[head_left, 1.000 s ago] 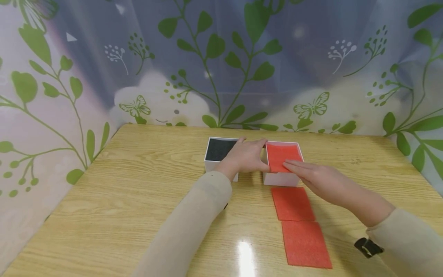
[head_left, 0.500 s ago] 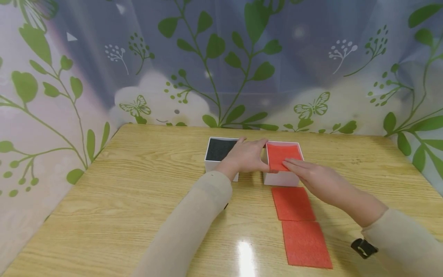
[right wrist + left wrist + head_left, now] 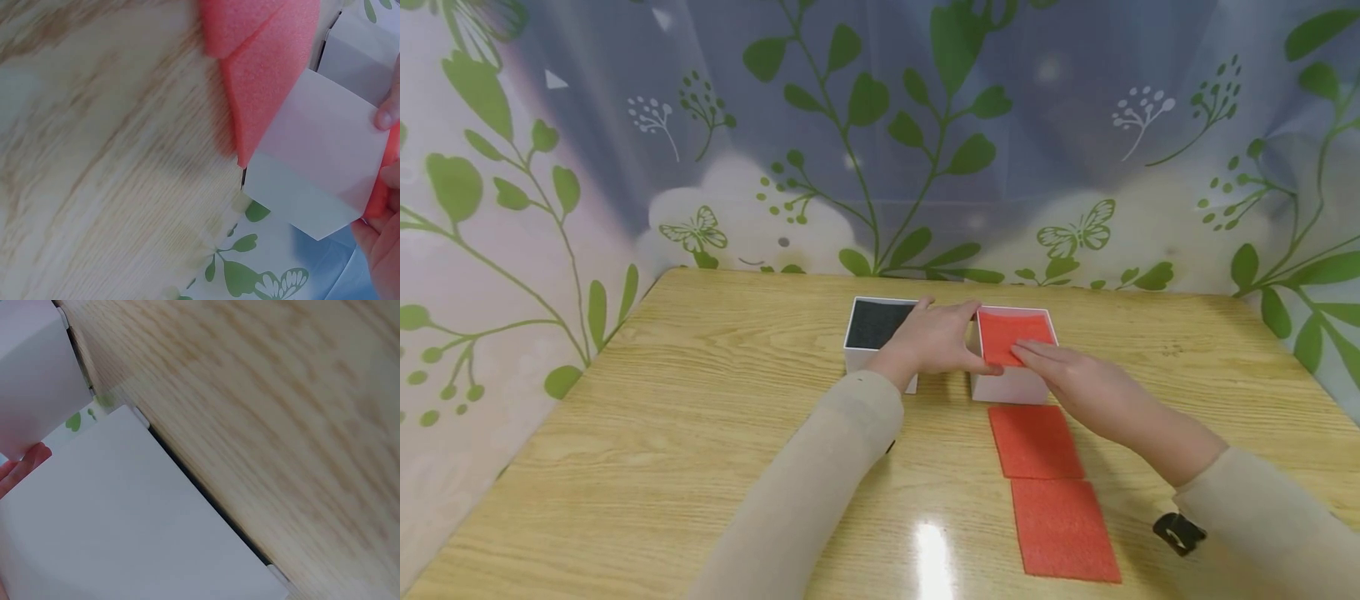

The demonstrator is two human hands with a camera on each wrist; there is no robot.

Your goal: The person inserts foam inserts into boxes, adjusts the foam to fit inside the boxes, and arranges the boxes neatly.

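leafy curtain (image 3: 880, 133), wooden table (image 3: 662, 433); left hand (image 3: 932, 337) around box (image 3: 1011, 389), right hand (image 3: 1090, 387) outstretched on foam (image 3: 1007, 333)

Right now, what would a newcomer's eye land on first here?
Probably the red square in the right box, with the right hand on it and the left hand gripping the box. Next come two more red squares on the table nearer the camera, then the black square in the left box.
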